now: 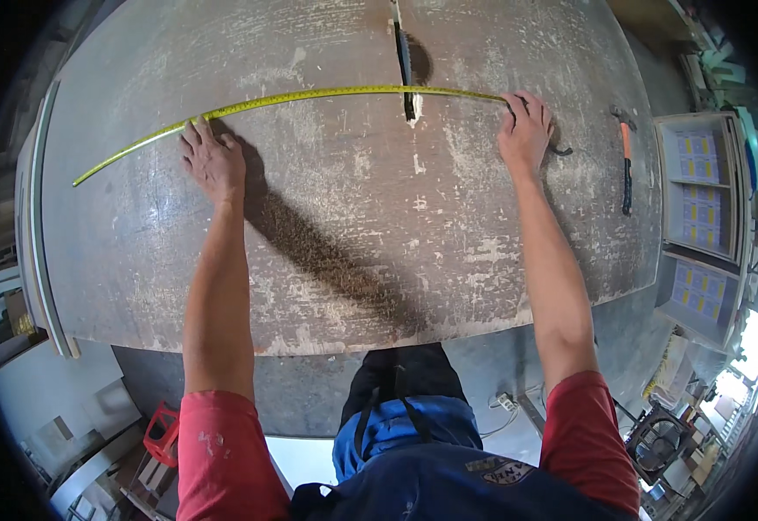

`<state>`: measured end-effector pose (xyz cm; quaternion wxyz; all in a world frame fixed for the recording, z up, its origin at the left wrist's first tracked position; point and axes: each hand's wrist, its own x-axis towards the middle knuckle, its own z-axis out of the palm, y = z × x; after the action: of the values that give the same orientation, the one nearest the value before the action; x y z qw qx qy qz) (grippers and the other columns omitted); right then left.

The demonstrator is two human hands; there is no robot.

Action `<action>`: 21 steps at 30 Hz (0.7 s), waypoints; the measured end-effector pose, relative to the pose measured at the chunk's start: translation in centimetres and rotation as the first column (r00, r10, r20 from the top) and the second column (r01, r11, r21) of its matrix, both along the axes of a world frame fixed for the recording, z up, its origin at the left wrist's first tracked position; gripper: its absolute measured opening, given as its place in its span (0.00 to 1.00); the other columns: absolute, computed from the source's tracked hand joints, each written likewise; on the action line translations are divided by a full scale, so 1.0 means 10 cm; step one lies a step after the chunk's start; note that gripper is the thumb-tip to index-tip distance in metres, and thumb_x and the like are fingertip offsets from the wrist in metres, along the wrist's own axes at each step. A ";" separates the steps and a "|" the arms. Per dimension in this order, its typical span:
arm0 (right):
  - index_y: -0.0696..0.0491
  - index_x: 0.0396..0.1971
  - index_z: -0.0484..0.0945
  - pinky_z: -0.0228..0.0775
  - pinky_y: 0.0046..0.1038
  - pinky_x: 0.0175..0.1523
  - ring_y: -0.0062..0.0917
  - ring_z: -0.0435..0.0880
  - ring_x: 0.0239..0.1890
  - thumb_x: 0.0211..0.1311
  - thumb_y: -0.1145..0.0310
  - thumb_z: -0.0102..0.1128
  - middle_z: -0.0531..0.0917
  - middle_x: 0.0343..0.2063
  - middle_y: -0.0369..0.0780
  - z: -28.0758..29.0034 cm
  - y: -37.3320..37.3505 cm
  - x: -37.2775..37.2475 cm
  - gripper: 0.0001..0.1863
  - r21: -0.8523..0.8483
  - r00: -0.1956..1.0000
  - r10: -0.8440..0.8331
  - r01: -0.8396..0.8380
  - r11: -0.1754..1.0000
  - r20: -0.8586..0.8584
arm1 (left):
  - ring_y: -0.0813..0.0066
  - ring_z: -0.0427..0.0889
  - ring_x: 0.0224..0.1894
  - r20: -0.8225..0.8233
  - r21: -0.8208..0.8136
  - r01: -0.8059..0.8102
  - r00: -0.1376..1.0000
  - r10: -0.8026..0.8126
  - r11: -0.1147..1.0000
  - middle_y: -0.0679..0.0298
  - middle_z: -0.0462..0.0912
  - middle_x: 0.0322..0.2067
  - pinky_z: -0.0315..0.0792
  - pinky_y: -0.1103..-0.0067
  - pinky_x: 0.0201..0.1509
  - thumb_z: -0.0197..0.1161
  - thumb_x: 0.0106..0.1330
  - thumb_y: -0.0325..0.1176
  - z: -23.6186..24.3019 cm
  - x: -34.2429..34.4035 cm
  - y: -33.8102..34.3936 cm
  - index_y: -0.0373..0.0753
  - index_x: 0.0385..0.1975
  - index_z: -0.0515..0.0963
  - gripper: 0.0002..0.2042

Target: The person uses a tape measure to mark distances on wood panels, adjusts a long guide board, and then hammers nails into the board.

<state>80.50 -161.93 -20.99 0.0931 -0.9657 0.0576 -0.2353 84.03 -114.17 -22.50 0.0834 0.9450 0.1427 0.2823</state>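
Observation:
A yellow tape measure stretches across a worn wooden tabletop. My left hand rests with fingers apart and slightly bent, fingertips touching the tape left of centre. My right hand curls its fingers over the tape's right end; what lies under the palm is hidden, and a small dark curved piece shows beside it. The tape crosses a narrow slot in the top with a dark upright saw blade. A hammer with an orange-and-black handle lies to the right of my right hand.
Long boards stand along the table's left edge. At right is a shelved cabinet with white-and-yellow packs. Below are a red plastic stool, a power socket with a cable, and a dark fan-like machine.

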 end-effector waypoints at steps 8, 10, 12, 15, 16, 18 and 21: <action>0.40 0.49 0.79 0.60 0.49 0.62 0.34 0.65 0.64 0.56 0.73 0.58 0.73 0.56 0.31 0.03 -0.01 0.01 0.20 0.015 1.000 -0.002 0.002 1.000 0.012 | 0.48 0.59 0.71 -0.169 0.052 0.017 0.986 -0.008 0.999 0.57 0.66 0.67 0.52 0.56 0.72 0.54 0.66 0.39 0.01 0.00 0.00 0.46 0.65 0.69 0.25; 0.40 0.49 0.79 0.60 0.48 0.62 0.34 0.66 0.63 0.56 0.73 0.58 0.74 0.56 0.31 0.02 0.00 0.00 0.20 0.008 1.000 -0.003 0.003 1.000 0.018 | 0.50 0.60 0.70 -0.152 0.029 0.024 0.988 -0.019 0.999 0.57 0.67 0.66 0.53 0.55 0.72 0.54 0.66 0.39 0.00 0.00 0.02 0.45 0.63 0.70 0.24; 0.40 0.49 0.79 0.60 0.48 0.62 0.34 0.66 0.63 0.56 0.73 0.58 0.74 0.56 0.31 0.01 -0.01 0.01 0.20 -0.001 1.000 -0.011 0.011 1.000 0.028 | 0.52 0.61 0.70 -0.130 0.007 0.038 0.991 -0.037 0.999 0.57 0.68 0.66 0.53 0.55 0.72 0.54 0.65 0.39 0.02 0.02 0.02 0.44 0.62 0.72 0.24; 0.41 0.49 0.80 0.60 0.47 0.62 0.34 0.67 0.63 0.56 0.72 0.58 0.75 0.55 0.31 0.00 -0.02 0.02 0.19 0.026 1.000 -0.005 0.004 1.000 0.031 | 0.55 0.62 0.69 -0.165 0.005 0.044 0.985 -0.042 0.999 0.57 0.69 0.65 0.54 0.56 0.71 0.53 0.64 0.39 0.03 0.02 0.01 0.42 0.61 0.73 0.24; 0.40 0.49 0.80 0.61 0.46 0.63 0.34 0.67 0.63 0.56 0.72 0.58 0.75 0.55 0.31 0.00 -0.02 0.02 0.19 0.018 0.999 0.036 -0.037 0.999 0.038 | 0.53 0.63 0.69 -0.153 0.015 0.006 0.988 -0.004 1.000 0.57 0.69 0.65 0.54 0.57 0.71 0.53 0.64 0.38 0.03 0.02 -0.01 0.41 0.60 0.73 0.24; 0.40 0.49 0.80 0.61 0.45 0.63 0.35 0.67 0.62 0.56 0.72 0.58 0.75 0.55 0.32 -0.01 -0.04 0.02 0.20 0.010 0.996 0.076 -0.077 0.997 0.045 | 0.52 0.63 0.69 -0.141 0.024 -0.030 0.989 0.033 0.999 0.56 0.69 0.65 0.54 0.57 0.71 0.52 0.63 0.38 0.00 0.04 -0.01 0.40 0.60 0.73 0.24; 0.39 0.50 0.81 0.62 0.44 0.64 0.35 0.68 0.62 0.56 0.71 0.59 0.75 0.55 0.32 -0.01 -0.04 0.02 0.20 -0.043 0.992 0.105 -0.102 0.994 0.075 | 0.50 0.63 0.69 -0.129 0.032 -0.040 0.991 0.043 0.999 0.56 0.69 0.65 0.54 0.58 0.72 0.51 0.63 0.39 -0.05 0.06 0.01 0.38 0.61 0.72 0.26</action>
<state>80.69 -162.28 -21.09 0.0883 -0.9593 -0.0008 -0.2683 84.67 -114.05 -22.95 0.0541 0.9592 0.1632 0.2242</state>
